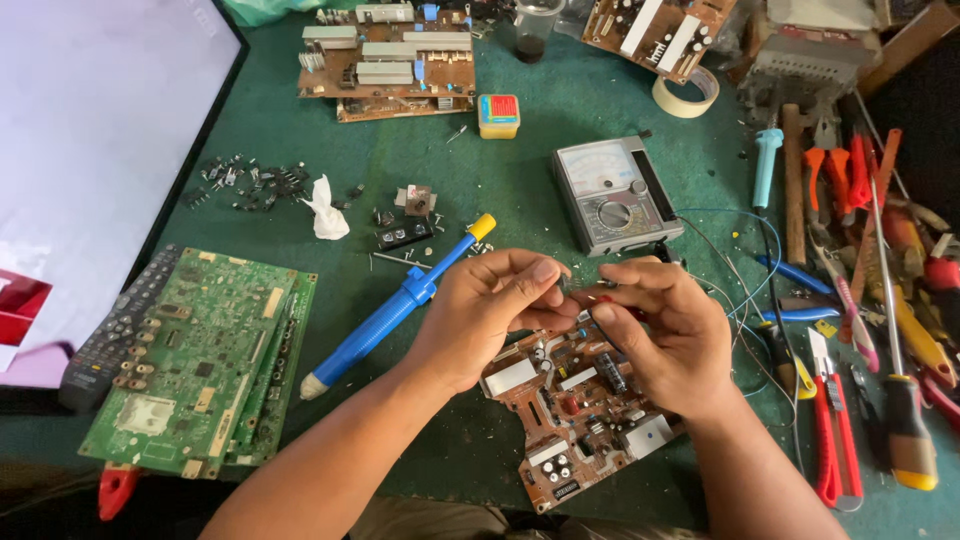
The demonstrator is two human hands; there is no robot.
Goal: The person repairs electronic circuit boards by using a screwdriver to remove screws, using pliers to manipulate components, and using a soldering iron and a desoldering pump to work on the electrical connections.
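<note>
green bench mat (520, 190) is crowded with tools. both hands meet above the brown circuit board (575, 415); left hand (485, 315) and right hand (660, 335) pinch a tiny part (580, 290), too small to identify. it seems the part is being examined, so the next move needs steady fingers.

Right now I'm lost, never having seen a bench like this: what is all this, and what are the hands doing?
This is one picture from a camera on the person's head, looking down at a green mat. The left hand and right hand meet above a brown board, pinching a small part between the fingertips; it is too small to tell what it is. Beside them lie a blue pump, a green board, a meter, a remote and, on the right, pliers and screwdrivers.
</note>
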